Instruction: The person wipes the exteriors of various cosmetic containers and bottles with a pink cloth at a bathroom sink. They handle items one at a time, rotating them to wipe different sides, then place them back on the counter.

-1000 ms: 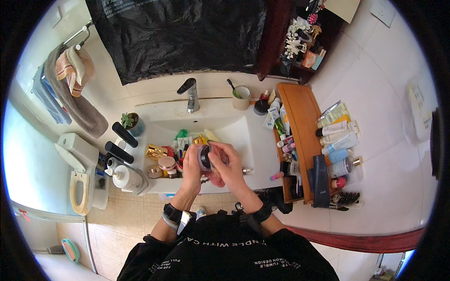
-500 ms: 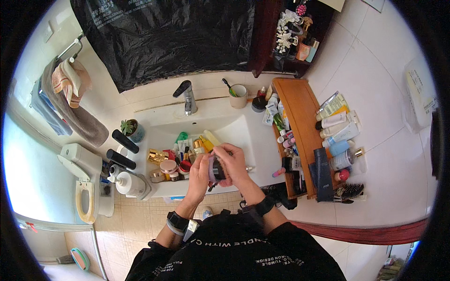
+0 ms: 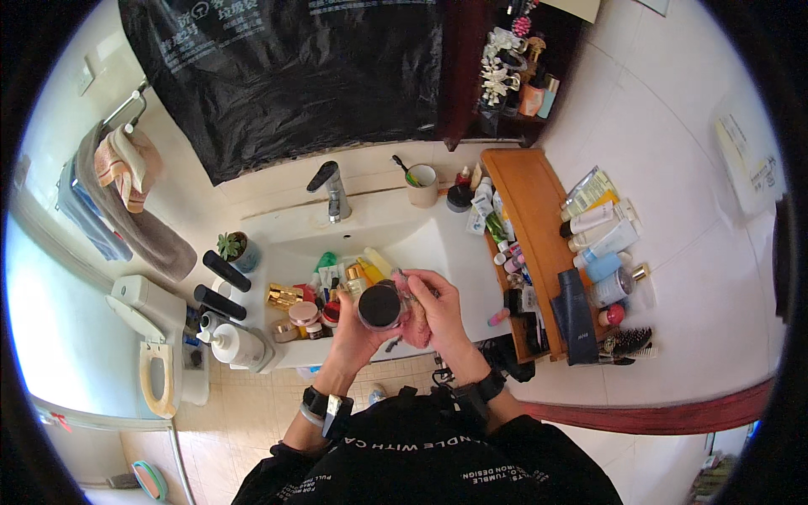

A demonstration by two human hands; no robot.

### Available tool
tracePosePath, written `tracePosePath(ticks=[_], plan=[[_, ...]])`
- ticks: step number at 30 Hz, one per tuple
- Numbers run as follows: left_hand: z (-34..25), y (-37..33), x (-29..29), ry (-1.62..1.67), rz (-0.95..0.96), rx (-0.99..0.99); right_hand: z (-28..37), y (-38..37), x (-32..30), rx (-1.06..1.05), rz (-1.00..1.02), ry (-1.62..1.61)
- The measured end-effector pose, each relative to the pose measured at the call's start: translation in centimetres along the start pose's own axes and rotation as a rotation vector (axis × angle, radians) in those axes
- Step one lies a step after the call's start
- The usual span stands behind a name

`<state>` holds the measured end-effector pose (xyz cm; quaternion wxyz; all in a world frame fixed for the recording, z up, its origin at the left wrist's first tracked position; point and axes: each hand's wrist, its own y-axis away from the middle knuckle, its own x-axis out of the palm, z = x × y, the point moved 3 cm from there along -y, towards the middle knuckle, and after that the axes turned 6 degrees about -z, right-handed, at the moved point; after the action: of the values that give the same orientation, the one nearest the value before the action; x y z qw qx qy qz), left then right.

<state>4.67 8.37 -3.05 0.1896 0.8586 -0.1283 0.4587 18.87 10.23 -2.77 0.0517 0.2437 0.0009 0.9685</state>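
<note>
In front of my chest, my left hand (image 3: 349, 338) is closed round a clear-sided jar (image 3: 380, 305) with a round black lid turned up toward me. A crumpled pink cloth (image 3: 417, 328) is gripped by my right hand (image 3: 443, 308) and pressed to the jar's right side. Both hands are over the front rim of the white sink (image 3: 454, 261). In the basin beyond my left hand lie several cosmetics: a gold-capped bottle (image 3: 356, 279), a round pink compact (image 3: 304, 314), yellow tubes (image 3: 370, 271) and a green item (image 3: 326, 260).
A faucet (image 3: 335, 198) and toothbrush cup (image 3: 422, 187) stand behind the basin. At left are a potted succulent (image 3: 237, 251) and white pump bottle (image 3: 236, 338). On the right, a wooden shelf (image 3: 530, 227) holds tubes and bottles; a dark blue tube (image 3: 575, 316) lies against it.
The jar has tipped so its black lid now faces up toward me. My right hand has shifted slightly right with the cloth, still against the jar.
</note>
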Motion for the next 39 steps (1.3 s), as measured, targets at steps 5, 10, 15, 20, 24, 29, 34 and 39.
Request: tracePosePath(ticks=[5, 10, 15, 20, 24, 29, 34, 39], plan=[[-1.0, 0.7, 0.0, -0.623, -0.126, 0.058, 2.9, -0.5, 1.4, -0.095, 0.344, 0.347], [-2.7, 0.7, 0.6, -0.829, -0.078, 0.120, 4.2, 0.0, 2.3, -0.121, 0.521, 0.430], [-2.2, 0.7, 0.6, -0.267, -0.120, 0.098, 3.0, 0.2, 1.9, 0.034, 0.297, 0.267], [-1.4, -0.7, 0.1, 0.199, -0.028, 0.154, 1.6, 1.6, 2.6, -0.221, 0.204, 0.424], [-0.7, -0.9, 0.1, 0.466, 0.264, 0.047, 1.7, 3.0, 3.7, -0.752, 0.227, 0.598], [0.4, -0.6, 0.1, 0.313, 0.073, -0.006, 1.8, 1.6, 3.0, -0.677, 0.133, 0.560], [0.7, -0.6, 0.6, 0.294, -0.016, 0.018, 1.8, 0.6, 2.1, -0.344, 0.028, 0.294], [0.7, -0.4, 0.5, 0.159, -0.014, 0.032, 3.0, 1.8, 2.8, -0.719, 0.108, 0.678]])
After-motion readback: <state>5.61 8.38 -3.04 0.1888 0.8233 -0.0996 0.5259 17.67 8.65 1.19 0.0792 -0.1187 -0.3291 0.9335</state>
